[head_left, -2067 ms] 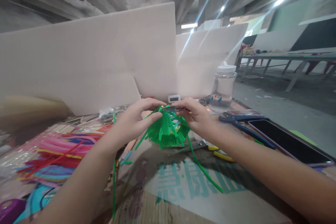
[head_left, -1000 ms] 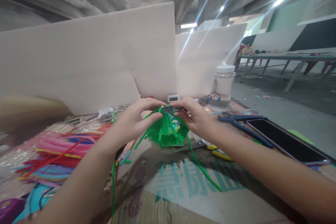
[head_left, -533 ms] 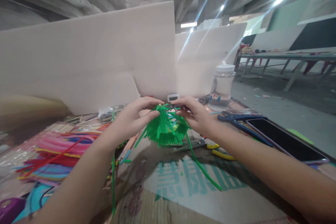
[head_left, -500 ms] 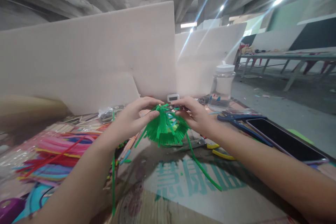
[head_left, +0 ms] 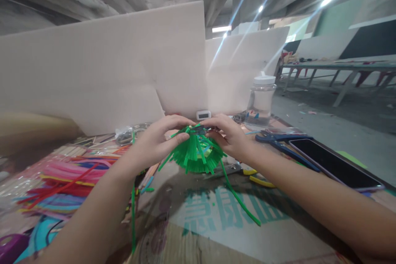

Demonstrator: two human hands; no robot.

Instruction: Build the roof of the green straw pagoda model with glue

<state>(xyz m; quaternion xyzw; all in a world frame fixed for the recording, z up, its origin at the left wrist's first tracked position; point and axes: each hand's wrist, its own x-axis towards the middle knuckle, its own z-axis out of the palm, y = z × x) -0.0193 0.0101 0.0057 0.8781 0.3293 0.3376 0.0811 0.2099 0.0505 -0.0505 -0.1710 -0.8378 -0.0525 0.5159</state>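
Above the middle of the table I hold a green pipe-cleaner piece (head_left: 193, 152), made of many short fuzzy strands fanned downward like a skirt. My left hand (head_left: 165, 134) pinches its upper left side between thumb and fingers. At the upper right side, my right hand (head_left: 227, 134) is closed with the fingertips together near the top of the piece; something small and dark shows there, too unclear to name. A long green pipe cleaner (head_left: 238, 200) trails down on the right. Another green strand (head_left: 133, 214) hangs by my left forearm.
Colourful pipe cleaners (head_left: 68, 177) lie in a heap at left. Yellow-handled scissors (head_left: 260, 180) rest behind the right forearm. A phone (head_left: 334, 163), blue-handled pliers (head_left: 284, 144) and a water bottle (head_left: 261, 101) stand or lie at right. White boards (head_left: 130, 62) rise behind, with a small timer (head_left: 203, 115).
My fingertips have drawn slightly closer together at the top of the green piece, and a dark bit now shows between them. The rest is nearly unchanged.
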